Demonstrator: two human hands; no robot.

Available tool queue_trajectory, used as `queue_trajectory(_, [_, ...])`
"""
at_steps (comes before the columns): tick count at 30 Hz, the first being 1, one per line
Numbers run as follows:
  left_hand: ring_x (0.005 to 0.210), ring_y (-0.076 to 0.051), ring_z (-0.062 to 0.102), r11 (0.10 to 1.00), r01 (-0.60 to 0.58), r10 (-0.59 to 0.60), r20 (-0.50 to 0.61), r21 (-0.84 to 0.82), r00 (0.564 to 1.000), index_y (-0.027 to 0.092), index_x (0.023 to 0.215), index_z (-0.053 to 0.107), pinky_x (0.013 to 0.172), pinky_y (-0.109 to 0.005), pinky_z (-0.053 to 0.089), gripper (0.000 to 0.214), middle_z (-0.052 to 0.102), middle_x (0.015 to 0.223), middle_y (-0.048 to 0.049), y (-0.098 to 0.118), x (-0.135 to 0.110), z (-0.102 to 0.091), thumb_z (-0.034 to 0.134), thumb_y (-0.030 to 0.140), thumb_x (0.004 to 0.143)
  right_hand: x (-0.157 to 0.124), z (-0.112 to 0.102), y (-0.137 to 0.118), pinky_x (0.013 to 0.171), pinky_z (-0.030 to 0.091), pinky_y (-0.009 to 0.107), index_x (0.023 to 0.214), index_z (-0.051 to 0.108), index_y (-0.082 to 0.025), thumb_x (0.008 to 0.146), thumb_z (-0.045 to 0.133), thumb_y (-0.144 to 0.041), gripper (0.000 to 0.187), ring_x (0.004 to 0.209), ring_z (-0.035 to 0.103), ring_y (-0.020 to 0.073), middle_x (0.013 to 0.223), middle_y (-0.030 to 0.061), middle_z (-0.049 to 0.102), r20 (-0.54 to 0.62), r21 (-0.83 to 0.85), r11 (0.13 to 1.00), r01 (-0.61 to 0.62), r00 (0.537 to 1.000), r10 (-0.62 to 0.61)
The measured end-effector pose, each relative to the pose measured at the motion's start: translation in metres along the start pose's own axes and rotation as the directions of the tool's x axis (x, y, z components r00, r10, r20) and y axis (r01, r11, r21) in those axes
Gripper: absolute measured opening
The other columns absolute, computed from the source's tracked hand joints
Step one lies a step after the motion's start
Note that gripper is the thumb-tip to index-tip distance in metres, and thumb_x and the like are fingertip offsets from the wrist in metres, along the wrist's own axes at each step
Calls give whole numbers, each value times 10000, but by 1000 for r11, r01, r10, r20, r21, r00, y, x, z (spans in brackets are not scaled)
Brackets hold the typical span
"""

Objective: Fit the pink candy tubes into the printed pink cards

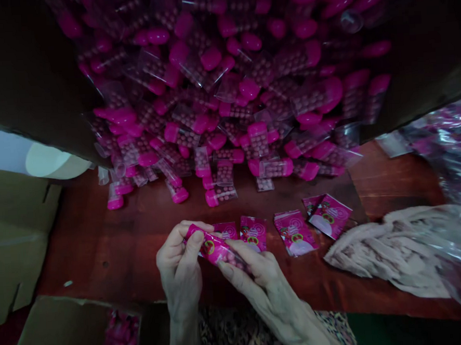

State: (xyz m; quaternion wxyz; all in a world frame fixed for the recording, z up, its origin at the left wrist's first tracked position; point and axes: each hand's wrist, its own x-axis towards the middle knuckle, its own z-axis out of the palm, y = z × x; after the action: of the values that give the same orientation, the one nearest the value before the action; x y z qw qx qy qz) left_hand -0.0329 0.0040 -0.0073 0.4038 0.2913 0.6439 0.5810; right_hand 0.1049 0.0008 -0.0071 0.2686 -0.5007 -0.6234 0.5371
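Observation:
Between my two hands, above the table's front edge, is a clear tube of small round balls with a pink printed sleeve on it. My left hand pinches its upper left end between thumb and fingers. At the lower right end, where the balls show, my right hand grips it. Its cap is hidden. Just behind my hands lie pink printed sleeves. A stack of the same sleeves is to the right, and more loose sleeves overlap beside it.
A large heap of clear tubes with pink caps spills from an open box onto the red-brown table. A crumpled pale cloth and clear plastic bag lie right. Lower left, another carton holds pink items.

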Motion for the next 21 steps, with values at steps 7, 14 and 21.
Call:
queue_trajectory(7, [655, -133, 562, 1000, -13, 13, 43, 0, 999, 166, 673, 657, 620, -234, 436, 104, 643, 720, -18, 0, 3, 3, 609, 196, 761, -3, -8, 5, 643, 513, 262, 1204, 572, -336, 864, 531, -386, 347, 744, 611, 158, 878, -7, 677, 45, 46, 996, -79, 996, 77])
queue_trajectory(14, [632, -121, 544, 997, -48, 51, -53, 58, 997, 173, 644, 633, 588, -219, 415, 118, 635, 694, -1, -3, -2, 8, 607, 199, 755, -7, -6, 14, 623, 512, 262, 1178, 587, -347, 840, 558, -407, 344, 710, 603, 152, 872, -6, 659, 46, 41, 992, -121, 992, 119])
queue_trajectory(21, [617, -120, 537, 996, -52, 54, -21, 75, 998, 173, 647, 610, 585, -220, 418, 139, 613, 674, 9, -3, -2, 9, 587, 199, 782, -1, -11, 10, 647, 502, 244, 1141, 600, -342, 870, 527, -388, 284, 683, 587, 132, 770, -31, 647, 120, 68, 994, -85, 990, 76])
